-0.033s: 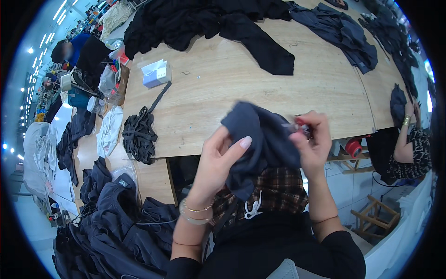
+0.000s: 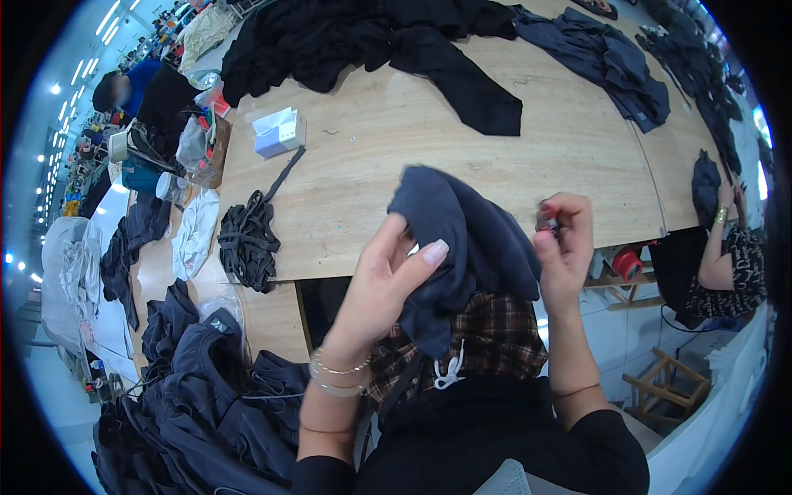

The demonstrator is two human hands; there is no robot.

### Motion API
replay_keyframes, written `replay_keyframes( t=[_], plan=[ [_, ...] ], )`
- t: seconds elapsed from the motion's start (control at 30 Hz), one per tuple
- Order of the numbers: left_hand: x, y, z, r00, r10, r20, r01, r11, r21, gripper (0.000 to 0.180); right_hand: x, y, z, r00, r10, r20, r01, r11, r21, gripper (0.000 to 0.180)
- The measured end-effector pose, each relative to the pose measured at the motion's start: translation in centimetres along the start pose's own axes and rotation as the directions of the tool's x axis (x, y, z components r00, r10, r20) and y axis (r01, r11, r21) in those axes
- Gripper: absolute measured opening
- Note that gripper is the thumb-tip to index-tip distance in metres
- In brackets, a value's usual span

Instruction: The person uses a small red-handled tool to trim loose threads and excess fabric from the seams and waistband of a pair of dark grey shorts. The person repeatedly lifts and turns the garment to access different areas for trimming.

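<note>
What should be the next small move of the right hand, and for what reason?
Probably the right hand should bring its small red tool to the dark cloth. The left hand holds the cloth up, while the tool appears apart from it. The tool's exact kind is too small to tell.

A cloth (image 2: 474, 239) is in the left hand (image 2: 384, 276), at the near edge of the table (image 2: 371, 173); a small tool (image 2: 546, 219) is in the right hand (image 2: 565, 247), right of it. On the table's left sits a tissue box (image 2: 279, 135), straps (image 2: 247, 247) nearer. Clothes (image 2: 313, 41) lie along the far side. A stool (image 2: 665, 376) stands at right.
</note>
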State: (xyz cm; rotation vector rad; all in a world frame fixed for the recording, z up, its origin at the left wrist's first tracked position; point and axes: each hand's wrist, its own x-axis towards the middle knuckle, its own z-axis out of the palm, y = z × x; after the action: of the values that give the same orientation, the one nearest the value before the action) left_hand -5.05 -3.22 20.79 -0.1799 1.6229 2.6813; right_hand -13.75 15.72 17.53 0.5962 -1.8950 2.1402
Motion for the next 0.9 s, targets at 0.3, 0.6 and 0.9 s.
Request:
replay_keyframes(
  t=[0.3,0.6,0.9],
  plan=[
    [1.8,12.2,8.1,0.773,0.460,0.438,-0.463,-0.064,0.884,0.081,0.5,-3.0,-1.8,0.756,0.001,0.655,-0.367,0.829,0.422,0.038],
    [0.1,16.9,7.6,0.813,0.422,0.401,-0.255,-0.361,0.897,0.075,4.7,-6.1,1.4,0.689,-0.037,0.724,0.607,0.575,-0.549,0.039],
    [-3.3,14.6,-0.6,0.943,-0.284,0.174,-0.113,0.216,0.970,0.050,8.8,-9.4,-4.5,0.778,-0.180,0.602,0.384,0.894,-0.230,0.021]
  ],
)
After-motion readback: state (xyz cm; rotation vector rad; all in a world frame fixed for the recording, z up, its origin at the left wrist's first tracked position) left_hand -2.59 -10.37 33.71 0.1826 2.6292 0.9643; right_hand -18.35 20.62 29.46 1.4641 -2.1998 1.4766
